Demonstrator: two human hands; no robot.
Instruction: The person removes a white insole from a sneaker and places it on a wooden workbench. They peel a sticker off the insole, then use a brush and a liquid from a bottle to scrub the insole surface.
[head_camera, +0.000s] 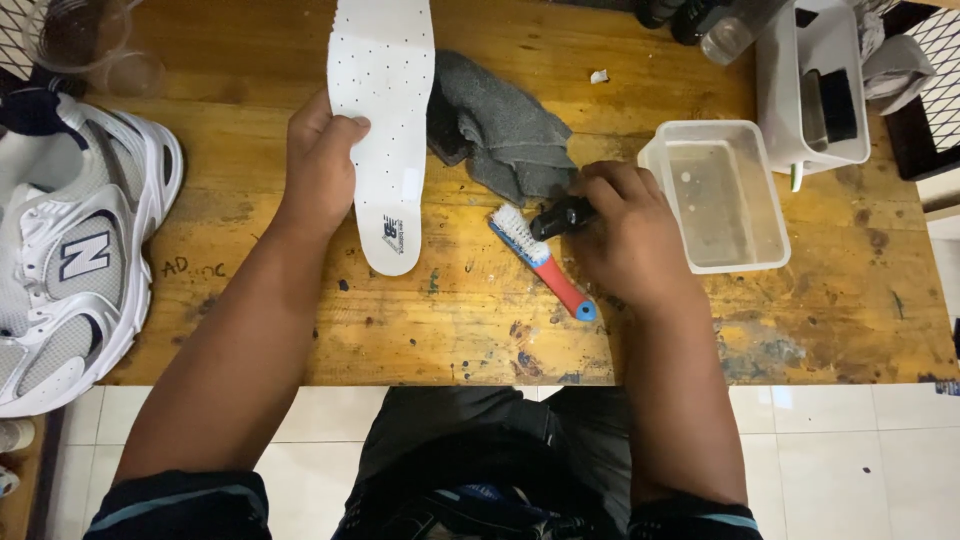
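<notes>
Looking down from the head cam: left hand (318, 165), upper centre-left of frame, clamps the edge of a white perforated insole (383, 120), thumb on top, fingers under. Insole lies lengthwise on the wooden table (250, 60), heel end toward the person, toe end running off the top of frame.

Right hand (628, 235), centre-right, is closed around a small black object (562, 216); can't tell exactly what it is, only its end pokes out of the fist toward the left. Just below-left of it lies a brush (542, 262) w/ white bristles, red handle and blue tip, flat on the table, diagonal, bristle end touching or v. close to the black object.

Grey cloth (505, 130) is bunched up between insole and right hand, upper centre. Clear plastic tub (745, 262) w/ some water sits just right of the right hand. White caddy (775, 90) stands in the upper right, dark items inside. White and silver sneaker (70, 250) rests at the left edge, partly off the table. Clear cups (85, 40) in the upper left corner.
</notes>
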